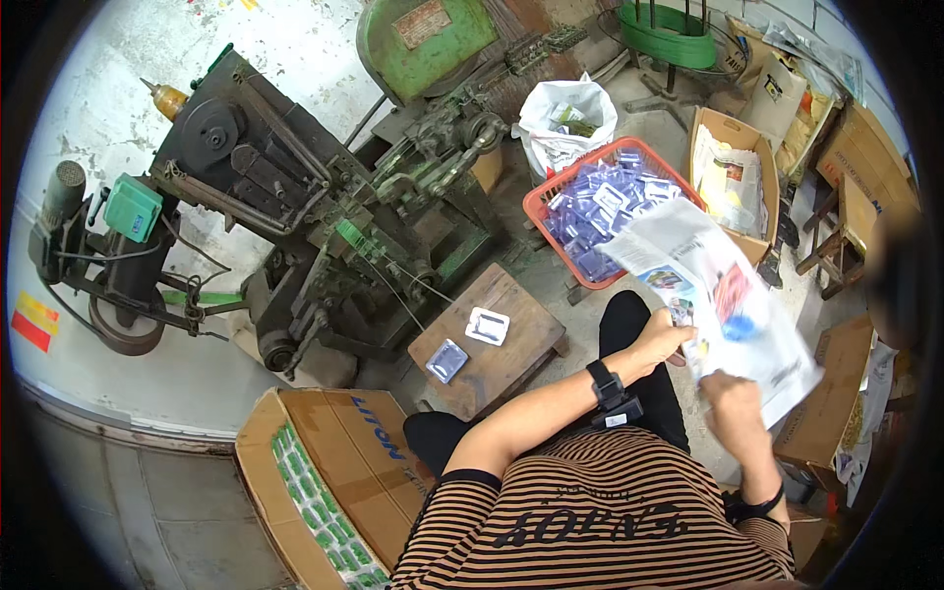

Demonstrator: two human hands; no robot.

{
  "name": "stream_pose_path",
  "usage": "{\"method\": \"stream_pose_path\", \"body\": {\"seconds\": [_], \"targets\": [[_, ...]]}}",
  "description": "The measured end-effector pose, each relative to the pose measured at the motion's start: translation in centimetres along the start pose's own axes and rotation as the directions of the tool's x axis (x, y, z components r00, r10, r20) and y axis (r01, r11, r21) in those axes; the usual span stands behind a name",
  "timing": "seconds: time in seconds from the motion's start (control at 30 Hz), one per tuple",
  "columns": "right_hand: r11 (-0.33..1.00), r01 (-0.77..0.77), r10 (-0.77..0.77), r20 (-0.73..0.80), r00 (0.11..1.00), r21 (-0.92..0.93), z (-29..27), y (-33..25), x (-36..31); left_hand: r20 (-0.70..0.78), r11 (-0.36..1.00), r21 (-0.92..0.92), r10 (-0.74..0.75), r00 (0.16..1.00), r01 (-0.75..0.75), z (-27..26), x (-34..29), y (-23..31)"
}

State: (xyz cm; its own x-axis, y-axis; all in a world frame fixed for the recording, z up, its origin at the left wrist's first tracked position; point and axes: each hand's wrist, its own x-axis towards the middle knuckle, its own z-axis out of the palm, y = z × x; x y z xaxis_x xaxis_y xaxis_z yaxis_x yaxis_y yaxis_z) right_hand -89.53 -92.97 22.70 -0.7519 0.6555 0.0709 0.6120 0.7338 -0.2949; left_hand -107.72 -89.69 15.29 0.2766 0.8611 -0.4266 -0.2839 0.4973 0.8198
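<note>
Nearest the lens I see a brown-and-black striped shirt (600, 511), from which my two forearms run up and to the right. One black band with a small module sits on the left wrist (610, 390); a second dark band circles the right wrist (762, 503).

Left hand (661, 339): fingers curled together, pinching the near left edge of one large printed paper sheet (708, 285). Right hand (730, 398): closed on the sheet's lower edge, fingers folded under the paper so I cannot tell their exact grip. The sheet is held in the air, tilted, above my right knee and just in front of the basket.

One red plastic basket (551, 197) stands beyond the sheet, heaped with small blue-and-clear packets, too many to count. One white sack (565, 123) stands just behind it.

One low wooden stool (492, 344) stands left of my dark trousers and bears two small packets: one pale (488, 325), one bluish (447, 361), lying apart.

One open cardboard carton (324, 472) at lower left holds rows of small green boxes. One dark, greasy machine (324, 206) with a green housing fills the upper left. Several further cartons stand at right, one open box (733, 172) holding papers.
</note>
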Motion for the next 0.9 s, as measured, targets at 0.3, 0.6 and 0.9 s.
{"method": "stream_pose_path", "body": {"seconds": [0.3,0.6,0.9], "targets": [[0.906,0.266,-0.287,0.018,0.958,0.329,-0.1,-3.4,4.5,-0.018,0.506,0.697,0.721,0.692,-0.509,-3.1,-6.0,7.7],[0.943,0.24,-0.307,0.318,0.897,0.232,7.7,-2.4,7.5,-0.504,0.532,0.79,0.846,0.173,-0.305,-10.7,-42.3,10.5],[0.879,0.465,-0.445,0.523,0.727,0.101,15.3,-4.1,13.2,-0.427,0.504,0.863,0.699,-0.574,-0.028,-2.9,-71.1,-0.9]]}}
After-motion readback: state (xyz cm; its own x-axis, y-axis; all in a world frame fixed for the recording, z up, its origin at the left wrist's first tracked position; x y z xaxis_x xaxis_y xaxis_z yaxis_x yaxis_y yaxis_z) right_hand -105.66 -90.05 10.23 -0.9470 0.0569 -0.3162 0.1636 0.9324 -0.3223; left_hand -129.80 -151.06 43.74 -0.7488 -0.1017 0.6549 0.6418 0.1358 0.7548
